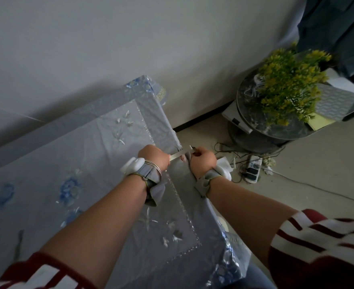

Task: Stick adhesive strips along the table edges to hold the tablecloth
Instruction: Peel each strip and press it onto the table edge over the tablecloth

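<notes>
Blue-grey embroidered tablecloth [88, 163] lies spread over the table [168, 122], with its border hanging down past the right edge. At the middle of that right edge, the person holds a short pale adhesive strip [177, 156] stretched between both hands. The left hand [154, 156] is over the tabletop and pinches one end with curled fingers. The right hand [204, 160] is just beyond the edge and grips the other end the same way. The strip crosses the edge line, close above the cloth, and does not look pressed down yet. I judge this strip to be at the placing stage, with the smoothing onto cloth and table yet to come. No stuck strip can be made out along the far edge, the near right corner or the rest of the right edge, so most of the taping seems left to do, though blur may hide some.
</notes>
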`<state>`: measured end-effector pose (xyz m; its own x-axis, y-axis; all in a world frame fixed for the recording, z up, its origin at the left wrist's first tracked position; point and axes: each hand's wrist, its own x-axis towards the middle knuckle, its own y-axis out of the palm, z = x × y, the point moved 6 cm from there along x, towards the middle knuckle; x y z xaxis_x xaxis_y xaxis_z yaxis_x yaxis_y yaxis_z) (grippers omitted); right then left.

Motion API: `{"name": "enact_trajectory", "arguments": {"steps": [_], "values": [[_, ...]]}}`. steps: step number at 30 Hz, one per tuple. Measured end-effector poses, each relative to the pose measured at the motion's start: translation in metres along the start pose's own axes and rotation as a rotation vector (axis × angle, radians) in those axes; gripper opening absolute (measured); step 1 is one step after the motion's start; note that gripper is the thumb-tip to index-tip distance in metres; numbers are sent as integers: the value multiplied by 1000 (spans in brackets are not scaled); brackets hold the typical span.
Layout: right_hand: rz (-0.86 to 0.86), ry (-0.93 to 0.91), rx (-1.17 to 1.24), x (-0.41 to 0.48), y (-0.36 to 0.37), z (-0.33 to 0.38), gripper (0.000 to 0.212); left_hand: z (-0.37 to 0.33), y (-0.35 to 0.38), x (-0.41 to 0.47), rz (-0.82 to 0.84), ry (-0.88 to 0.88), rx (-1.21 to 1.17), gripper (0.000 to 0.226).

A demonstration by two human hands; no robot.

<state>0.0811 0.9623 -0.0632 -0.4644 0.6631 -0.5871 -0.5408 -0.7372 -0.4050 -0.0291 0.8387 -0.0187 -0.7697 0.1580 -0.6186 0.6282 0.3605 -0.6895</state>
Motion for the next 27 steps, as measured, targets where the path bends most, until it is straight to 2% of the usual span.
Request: {"name": "enact_trajectory", "arguments": {"steps": [2,7,11,13,17,23,25,27], "values": [[26,13,-6,0,2,-1,26,10,4,9,21,-11,-18,37],[65,49,25,2,5,-4,23,18,5,15,-14,-31,-54,32],[141,71,43,3,5,-9,22,27,14,29,30,-45,-70,44],[141,77,47,2,5,-11,23,27,13,26,34,-52,-64,42],[198,102,71,2,9,-8,23,15,4,9,0,-28,31,31],[253,70,100,4,14,-9,25,-7,-3,-10,-9,68,369,30],[233,24,81,-1,12,-7,28,-8,-7,-17,-43,120,436,26],[174,-17,36,-5,9,-9,32,-7,-14,-27,-149,257,413,23]]}}
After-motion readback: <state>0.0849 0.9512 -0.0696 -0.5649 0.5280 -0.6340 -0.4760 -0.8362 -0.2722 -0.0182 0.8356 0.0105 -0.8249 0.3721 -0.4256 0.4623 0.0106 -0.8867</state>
